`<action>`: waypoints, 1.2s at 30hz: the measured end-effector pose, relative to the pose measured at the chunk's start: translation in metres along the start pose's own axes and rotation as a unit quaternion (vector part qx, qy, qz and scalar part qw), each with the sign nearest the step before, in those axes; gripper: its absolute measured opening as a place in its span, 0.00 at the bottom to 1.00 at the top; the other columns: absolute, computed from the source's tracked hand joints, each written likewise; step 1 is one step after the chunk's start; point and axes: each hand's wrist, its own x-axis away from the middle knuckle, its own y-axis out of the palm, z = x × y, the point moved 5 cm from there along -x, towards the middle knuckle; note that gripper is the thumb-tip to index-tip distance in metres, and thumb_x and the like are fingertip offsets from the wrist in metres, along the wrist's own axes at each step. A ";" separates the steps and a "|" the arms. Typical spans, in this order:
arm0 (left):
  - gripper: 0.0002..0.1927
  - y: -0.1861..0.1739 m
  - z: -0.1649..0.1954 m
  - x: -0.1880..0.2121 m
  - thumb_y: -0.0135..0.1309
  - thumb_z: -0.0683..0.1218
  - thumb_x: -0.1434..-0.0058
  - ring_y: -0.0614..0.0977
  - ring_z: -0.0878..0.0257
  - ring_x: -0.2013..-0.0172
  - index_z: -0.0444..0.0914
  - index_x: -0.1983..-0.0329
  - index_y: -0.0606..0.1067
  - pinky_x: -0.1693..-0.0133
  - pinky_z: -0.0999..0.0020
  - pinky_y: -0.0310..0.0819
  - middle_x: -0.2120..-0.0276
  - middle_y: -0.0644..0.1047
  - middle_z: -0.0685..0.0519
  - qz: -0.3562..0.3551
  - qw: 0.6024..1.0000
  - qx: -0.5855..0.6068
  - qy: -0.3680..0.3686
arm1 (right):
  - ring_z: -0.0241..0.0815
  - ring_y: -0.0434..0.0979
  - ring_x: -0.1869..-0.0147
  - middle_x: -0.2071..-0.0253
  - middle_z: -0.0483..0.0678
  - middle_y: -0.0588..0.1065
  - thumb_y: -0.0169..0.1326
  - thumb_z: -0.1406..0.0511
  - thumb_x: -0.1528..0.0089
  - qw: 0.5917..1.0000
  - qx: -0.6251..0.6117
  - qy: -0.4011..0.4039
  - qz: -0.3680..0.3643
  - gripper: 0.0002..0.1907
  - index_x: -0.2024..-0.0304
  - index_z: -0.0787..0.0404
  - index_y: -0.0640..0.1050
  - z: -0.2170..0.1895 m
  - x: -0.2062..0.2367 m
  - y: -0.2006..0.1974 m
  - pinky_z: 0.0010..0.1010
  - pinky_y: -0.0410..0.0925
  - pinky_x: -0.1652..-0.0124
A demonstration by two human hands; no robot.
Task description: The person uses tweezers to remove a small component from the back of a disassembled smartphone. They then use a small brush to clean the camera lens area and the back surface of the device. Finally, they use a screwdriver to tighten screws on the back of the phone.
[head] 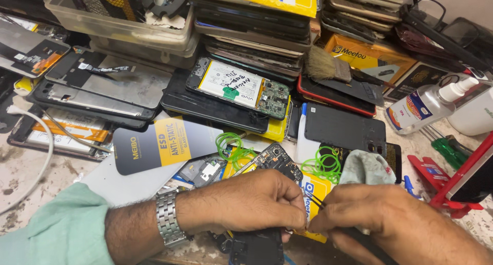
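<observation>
The counter (pixel 20 167) is crowded with stacked phones (pixel 246 34) and an open phone (pixel 241 88). Low at the front edge, the left hand (pixel 251 201) is steadying a dark phone (pixel 257 247) — fingers pressed together. The right hand (pixel 370 213) is pinching tweezers (pixel 314 199), tips meeting the left fingertips — seemingly a small-part step, calling for a steady, fine grip.
</observation>
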 end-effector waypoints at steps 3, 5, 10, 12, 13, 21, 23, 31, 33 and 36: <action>0.11 0.000 0.000 0.001 0.54 0.48 0.39 0.81 0.72 0.70 0.35 0.66 0.79 0.64 0.75 0.76 0.73 0.81 0.57 0.005 0.999 -0.035 -0.003 | 0.37 0.80 0.57 0.65 0.39 0.81 0.61 0.64 0.41 1.000 -0.002 -0.023 0.008 0.13 0.54 0.47 0.86 -0.001 0.000 0.001 0.30 0.75 0.60; 0.11 0.000 0.002 0.000 0.53 0.49 0.38 0.81 0.72 0.70 0.36 0.65 0.79 0.64 0.74 0.76 0.73 0.81 0.57 0.012 1.000 -0.018 0.003 | 0.36 0.81 0.57 0.64 0.40 0.81 0.60 0.65 0.40 0.996 -0.047 -0.063 0.048 0.08 0.57 0.53 0.84 -0.001 0.002 -0.004 0.30 0.75 0.59; 0.13 -0.005 0.006 0.001 0.52 0.51 0.39 0.82 0.72 0.70 0.37 0.66 0.80 0.63 0.74 0.77 0.73 0.82 0.57 0.042 0.997 -0.066 0.003 | 0.36 0.80 0.57 0.63 0.40 0.78 0.62 0.62 0.38 0.993 -0.103 -0.001 0.054 0.07 0.61 0.57 0.83 0.012 0.005 -0.005 0.31 0.74 0.58; 0.14 -0.006 0.008 0.001 0.53 0.51 0.39 0.83 0.71 0.70 0.36 0.66 0.80 0.63 0.73 0.78 0.73 0.82 0.57 0.048 0.997 -0.058 -0.003 | 0.36 0.80 0.57 0.63 0.41 0.79 0.62 0.62 0.38 0.993 -0.106 -0.003 0.049 0.07 0.61 0.57 0.83 0.012 0.005 -0.005 0.32 0.73 0.57; 0.14 -0.006 0.009 0.002 0.53 0.51 0.39 0.83 0.71 0.70 0.36 0.66 0.80 0.63 0.73 0.78 0.74 0.82 0.57 0.049 0.997 -0.059 -0.005 | 0.36 0.80 0.56 0.63 0.41 0.80 0.61 0.62 0.38 0.993 -0.104 -0.011 0.047 0.07 0.60 0.57 0.83 0.011 0.005 -0.004 0.32 0.73 0.57; 0.14 -0.006 0.008 0.001 0.53 0.51 0.41 0.82 0.71 0.71 0.37 0.66 0.80 0.65 0.73 0.77 0.74 0.82 0.57 0.055 0.997 -0.063 -0.008 | 0.37 0.83 0.55 0.62 0.41 0.82 0.60 0.64 0.38 0.994 -0.076 -0.047 0.062 0.10 0.55 0.54 0.86 0.007 0.003 -0.004 0.31 0.73 0.57; 0.14 -0.006 0.005 0.000 0.53 0.51 0.40 0.82 0.71 0.71 0.36 0.66 0.80 0.64 0.73 0.77 0.74 0.82 0.57 0.053 0.996 -0.064 -0.007 | 0.36 0.83 0.55 0.62 0.40 0.83 0.61 0.64 0.39 0.995 -0.068 -0.045 0.060 0.10 0.55 0.52 0.86 0.010 0.003 -0.002 0.31 0.73 0.57; 0.19 -0.019 0.017 -0.002 0.52 0.54 0.34 0.82 0.70 0.63 0.33 0.60 0.81 0.58 0.75 0.76 0.65 0.83 0.54 0.125 0.987 0.070 0.076 | 0.37 0.79 0.58 0.64 0.47 0.78 0.66 0.70 0.40 0.953 -0.250 0.083 0.148 0.10 0.60 0.61 0.77 0.058 0.013 0.003 0.32 0.77 0.60; 0.24 -0.029 0.021 0.001 0.50 0.57 0.33 0.81 0.71 0.59 0.32 0.60 0.83 0.54 0.77 0.74 0.63 0.83 0.54 0.188 0.971 0.110 0.097 | 0.39 0.80 0.59 0.64 0.52 0.78 0.65 0.73 0.40 0.910 -0.356 0.118 0.176 0.12 0.59 0.64 0.74 0.075 0.017 0.011 0.33 0.77 0.61; 0.27 -0.029 0.017 0.005 0.50 0.59 0.28 0.79 0.61 0.62 0.30 0.52 0.83 0.59 0.66 0.73 0.63 0.81 0.47 0.200 0.959 0.193 0.057 | 0.44 0.83 0.61 0.63 0.58 0.78 0.64 0.77 0.40 0.852 -0.456 0.117 0.231 0.13 0.58 0.68 0.73 0.094 0.020 0.027 0.36 0.77 0.62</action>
